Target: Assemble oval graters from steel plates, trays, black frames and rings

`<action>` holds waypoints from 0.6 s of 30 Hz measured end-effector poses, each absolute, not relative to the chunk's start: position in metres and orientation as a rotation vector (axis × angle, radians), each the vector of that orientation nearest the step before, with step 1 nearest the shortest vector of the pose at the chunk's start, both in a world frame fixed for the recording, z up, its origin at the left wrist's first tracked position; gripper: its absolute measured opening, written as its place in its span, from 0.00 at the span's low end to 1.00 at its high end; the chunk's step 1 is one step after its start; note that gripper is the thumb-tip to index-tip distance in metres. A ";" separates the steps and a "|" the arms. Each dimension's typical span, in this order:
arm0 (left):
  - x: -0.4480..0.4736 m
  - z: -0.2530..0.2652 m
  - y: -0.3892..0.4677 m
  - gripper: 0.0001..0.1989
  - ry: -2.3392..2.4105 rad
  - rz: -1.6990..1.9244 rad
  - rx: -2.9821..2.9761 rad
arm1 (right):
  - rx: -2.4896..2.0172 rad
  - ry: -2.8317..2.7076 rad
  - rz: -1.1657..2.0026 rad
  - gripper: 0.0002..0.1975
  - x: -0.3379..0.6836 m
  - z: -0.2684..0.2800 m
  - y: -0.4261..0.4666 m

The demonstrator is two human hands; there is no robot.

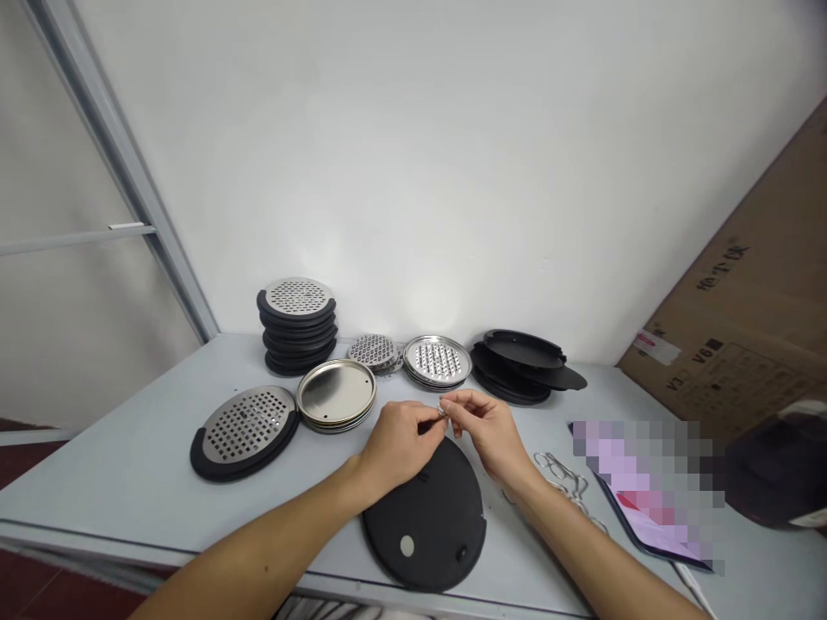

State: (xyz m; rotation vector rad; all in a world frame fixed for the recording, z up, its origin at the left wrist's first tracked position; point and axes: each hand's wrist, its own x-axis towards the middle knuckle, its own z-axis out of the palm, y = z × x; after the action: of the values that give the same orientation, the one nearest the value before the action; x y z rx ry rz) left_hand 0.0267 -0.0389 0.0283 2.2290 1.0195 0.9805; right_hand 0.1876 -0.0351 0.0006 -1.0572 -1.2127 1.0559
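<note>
Here, at the far left of the table (148, 430), a stack (299, 297) of black-rimmed graters stands by the wall. A single grater (249, 424) lies flat nearer the front, its perforated metal face up. To its right, touching or nearly so, are piled metal pans (336, 390); small perforated plates (373, 350) lie farther back.

The left hand (401, 439) has thumb and index finger together, clamped on a small metal part (441, 409). The part is raised above the far edge of a black disc (430, 521), which lies flat at the near edge. The part's shape cannot be told, as fingers cover most of it. Rimmed grater plates (438, 360) are stacked beyond.

The right hand (484, 430) pinches the same part from the right. Farther back sit stacked black trays (523, 349). Right of the forearm lie wire pieces (559, 465), then a tablet (652, 499), its screen pixelated. A carton (743, 301) stands at far right.
</note>
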 end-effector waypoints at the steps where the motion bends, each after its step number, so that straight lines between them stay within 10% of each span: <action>1: 0.027 0.028 -0.039 0.13 1.016 0.989 2.234 | -1.052 -1.230 1.043 0.13 0.188 0.001 -0.036; 18: 0.024 0.037 -0.038 0.13 0.744 1.199 1.674 | -0.972 -1.085 1.518 0.13 0.175 -0.001 -0.039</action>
State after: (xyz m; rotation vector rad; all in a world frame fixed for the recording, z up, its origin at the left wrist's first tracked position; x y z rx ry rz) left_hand 0.0238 -0.0383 0.0366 1.6740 0.7437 1.1985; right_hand 0.1748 -0.0386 -0.0012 -0.9724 -1.0852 1.5180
